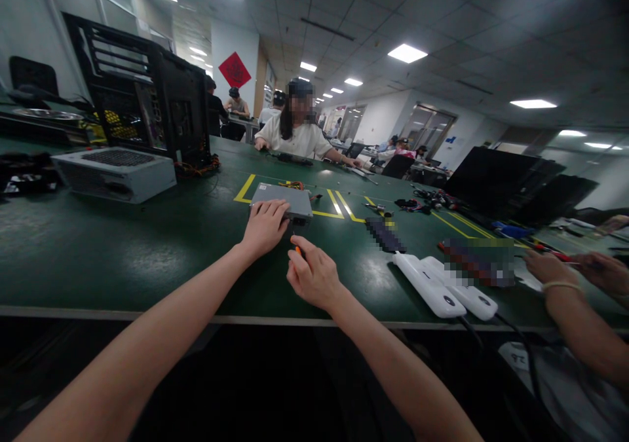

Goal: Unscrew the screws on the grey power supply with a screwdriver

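A small grey computer power supply [289,195] lies on the green table in front of me. My left hand [265,227] holds it by the near left part, fingers over its top and thumb by the front side. Closed around a screwdriver [297,250] with an orange handle, my right hand [313,273] is just in front of the power supply's near right corner. The thin shaft points toward the power supply; whether its tip touches is too small to tell. Coloured cables [296,185] come out at the back of the power supply.
On the left stand a larger power supply [125,177] and an open black computer case [147,95]. Two white devices [430,285] with black cables lie to the right, near a blurred phone-like slab [386,234]. Another person's hands [550,275] work at far right; a person [295,131] sits opposite.
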`<action>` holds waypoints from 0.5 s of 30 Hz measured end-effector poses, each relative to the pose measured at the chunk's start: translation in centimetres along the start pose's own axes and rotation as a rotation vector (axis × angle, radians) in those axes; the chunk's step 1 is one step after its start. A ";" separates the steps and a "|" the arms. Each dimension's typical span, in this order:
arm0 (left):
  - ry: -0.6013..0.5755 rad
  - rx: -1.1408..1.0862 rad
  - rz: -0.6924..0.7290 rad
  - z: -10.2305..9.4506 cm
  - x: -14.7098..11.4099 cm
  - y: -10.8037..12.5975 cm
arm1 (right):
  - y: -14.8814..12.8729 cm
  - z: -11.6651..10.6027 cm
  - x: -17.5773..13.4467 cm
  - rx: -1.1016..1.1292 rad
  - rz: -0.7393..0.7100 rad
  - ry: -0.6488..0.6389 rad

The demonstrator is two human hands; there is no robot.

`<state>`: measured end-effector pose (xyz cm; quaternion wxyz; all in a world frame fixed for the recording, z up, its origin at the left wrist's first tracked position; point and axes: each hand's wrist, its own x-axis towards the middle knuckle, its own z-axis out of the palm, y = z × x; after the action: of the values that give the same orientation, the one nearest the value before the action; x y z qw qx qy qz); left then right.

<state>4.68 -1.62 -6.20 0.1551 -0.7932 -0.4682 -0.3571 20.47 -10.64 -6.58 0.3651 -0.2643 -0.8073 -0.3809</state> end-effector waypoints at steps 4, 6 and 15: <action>0.004 0.000 0.001 0.0 0.0 0.0 | 0.4 -0.1 -0.1 -0.066 0.016 0.014; 0.009 0.007 0.009 0.0 0.0 0.0 | 0.5 -0.1 -0.1 -0.067 0.040 0.014; 0.005 0.016 0.013 0.1 0.0 0.0 | 0.4 -0.1 -0.2 -0.079 0.042 0.051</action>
<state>4.66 -1.58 -6.29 0.1649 -0.7941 -0.4655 -0.3544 20.88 -10.52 -6.49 0.3829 -0.2857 -0.7763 -0.4113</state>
